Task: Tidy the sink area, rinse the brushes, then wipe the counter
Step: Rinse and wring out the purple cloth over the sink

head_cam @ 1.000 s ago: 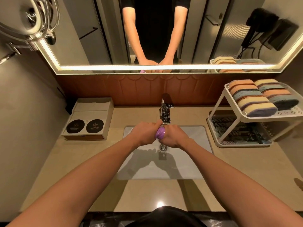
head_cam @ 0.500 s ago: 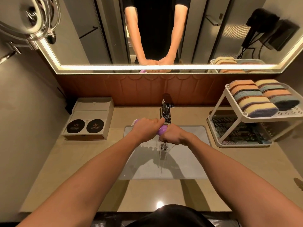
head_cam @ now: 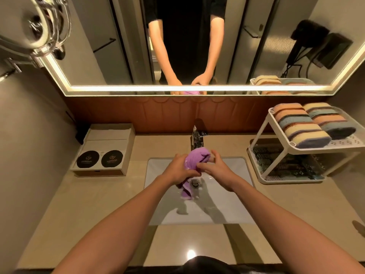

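Observation:
A purple cloth [head_cam: 194, 159] is bunched between both hands over the white sink basin [head_cam: 227, 206], just below the chrome tap [head_cam: 196, 138]. My left hand [head_cam: 178, 168] grips its left side, and a wet end of the cloth hangs down toward the drain [head_cam: 195, 183]. My right hand [head_cam: 216, 167] pinches its right side with the fingers curled over it. Several dark brushes [head_cam: 284, 165] lie on the lower tier of the white rack at the right.
A white two-tier rack [head_cam: 292, 148] with rolled striped towels [head_cam: 304, 125] stands on the beige counter [head_cam: 110, 204] at the right. A box with two black round lids [head_cam: 100, 158] sits at the left. A lit mirror [head_cam: 197, 46] hangs above the brown backsplash.
The cloth, squeezed tight under the tap before, has come loose and more of it shows, with one end now hanging down. My hands have drawn slightly toward me.

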Tool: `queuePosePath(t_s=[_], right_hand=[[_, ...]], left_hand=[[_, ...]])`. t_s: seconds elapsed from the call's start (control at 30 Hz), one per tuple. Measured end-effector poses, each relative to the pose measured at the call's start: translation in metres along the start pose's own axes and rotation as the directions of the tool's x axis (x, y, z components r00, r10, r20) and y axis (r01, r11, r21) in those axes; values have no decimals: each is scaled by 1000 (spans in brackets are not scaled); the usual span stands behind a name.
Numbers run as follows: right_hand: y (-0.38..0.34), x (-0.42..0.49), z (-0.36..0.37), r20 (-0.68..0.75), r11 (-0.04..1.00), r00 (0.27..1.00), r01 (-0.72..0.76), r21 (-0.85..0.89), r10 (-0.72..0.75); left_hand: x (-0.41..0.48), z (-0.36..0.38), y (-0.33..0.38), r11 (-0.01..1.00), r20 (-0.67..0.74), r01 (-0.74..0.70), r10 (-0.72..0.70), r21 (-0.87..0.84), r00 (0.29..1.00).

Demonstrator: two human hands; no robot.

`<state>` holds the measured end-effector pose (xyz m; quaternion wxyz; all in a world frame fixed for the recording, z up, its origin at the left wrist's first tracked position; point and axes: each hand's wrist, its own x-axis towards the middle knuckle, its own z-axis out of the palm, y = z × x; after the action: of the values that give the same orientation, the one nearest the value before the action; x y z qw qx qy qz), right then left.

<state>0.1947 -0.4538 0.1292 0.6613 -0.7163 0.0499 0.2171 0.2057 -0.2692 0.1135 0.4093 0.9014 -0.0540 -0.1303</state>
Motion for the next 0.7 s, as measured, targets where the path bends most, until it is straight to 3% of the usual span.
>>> queuePosePath(t_s=[0.07,0.2,0.4,0.53,0.7], right_hand=[[-2,-2,3,12,986,1000,-12,165,10],[-5,-3,0,-78,972,996,69,225,-53],[-10,-1,-16,-43,988,996,84,126,-79],[-12,1,-19,-177,978,967,159,-134,-181],[-23,0,-24,-212,866,905,251,-433,-368]], left_hand=[[-3,8,8,997,-14,-28,27,-78,1000],[-9,14,25,919,32,-42,59,-392,998],[-17,0,20,679,217,123,55,-724,975],[-9,1,15,604,38,91,-99,-792,994],[-9,-7,12,747,-267,22,-265,-665,927]])
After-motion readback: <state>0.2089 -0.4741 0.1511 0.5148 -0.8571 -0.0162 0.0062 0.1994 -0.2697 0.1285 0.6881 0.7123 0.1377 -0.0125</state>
